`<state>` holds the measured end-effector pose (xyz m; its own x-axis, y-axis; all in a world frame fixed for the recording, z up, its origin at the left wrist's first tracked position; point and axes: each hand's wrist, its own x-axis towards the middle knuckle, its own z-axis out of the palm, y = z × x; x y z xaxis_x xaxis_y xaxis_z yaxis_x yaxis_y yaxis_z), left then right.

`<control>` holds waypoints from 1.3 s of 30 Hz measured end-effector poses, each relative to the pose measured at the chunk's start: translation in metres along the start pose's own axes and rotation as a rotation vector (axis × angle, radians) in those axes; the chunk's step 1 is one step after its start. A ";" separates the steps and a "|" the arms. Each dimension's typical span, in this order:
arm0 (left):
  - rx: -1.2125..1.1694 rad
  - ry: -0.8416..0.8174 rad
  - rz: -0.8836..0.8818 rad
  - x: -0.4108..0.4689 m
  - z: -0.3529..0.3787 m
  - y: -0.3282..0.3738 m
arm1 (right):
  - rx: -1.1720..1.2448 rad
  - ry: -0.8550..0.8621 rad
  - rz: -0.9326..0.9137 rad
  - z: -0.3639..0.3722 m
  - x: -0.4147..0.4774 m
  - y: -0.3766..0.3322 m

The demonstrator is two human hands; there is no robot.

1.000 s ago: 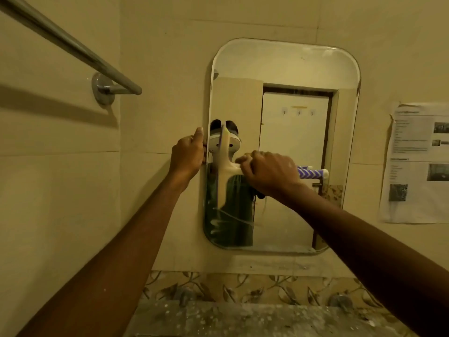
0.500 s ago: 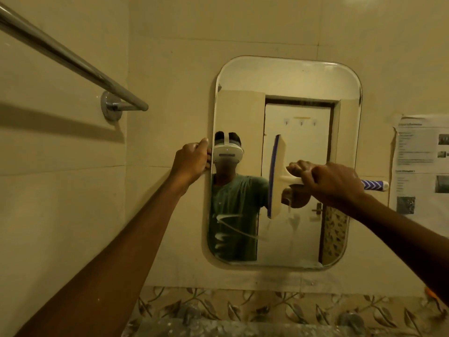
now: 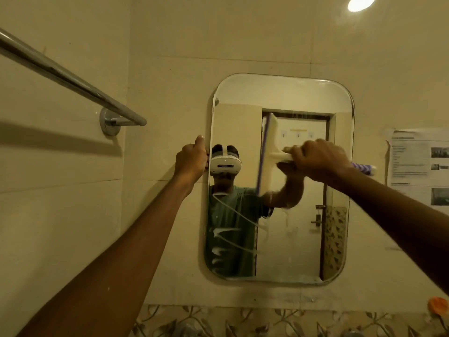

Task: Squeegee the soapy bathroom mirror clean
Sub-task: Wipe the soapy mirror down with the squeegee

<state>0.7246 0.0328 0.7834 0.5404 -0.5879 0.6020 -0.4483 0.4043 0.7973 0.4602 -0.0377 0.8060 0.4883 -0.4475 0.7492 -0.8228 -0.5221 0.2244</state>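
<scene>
Dim, yellow-tinted; ceiling light blown out top right; towel rail casts soft wall shadow; right hand and squeegee motion-blurred; wide-angle bowing at edges.

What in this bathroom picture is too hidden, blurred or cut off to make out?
Head view only:
- Squeegee: its handle's middle is covered by the right hand; the blade is motion-blurred.
- Paper notice: print too small, cut by the right edge.
- Towel rail: runs off the left edge.
- Orange thing: cut off by the right edge.
</scene>
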 end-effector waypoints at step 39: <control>0.171 0.237 0.036 0.023 0.026 0.034 | -0.004 0.213 -0.088 -0.044 0.085 -0.008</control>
<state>0.7026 0.0149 0.8233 0.6644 -0.3869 0.6394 -0.5727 0.2861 0.7682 0.4956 -0.0391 0.8953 0.4863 -0.2365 0.8412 -0.7812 -0.5490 0.2973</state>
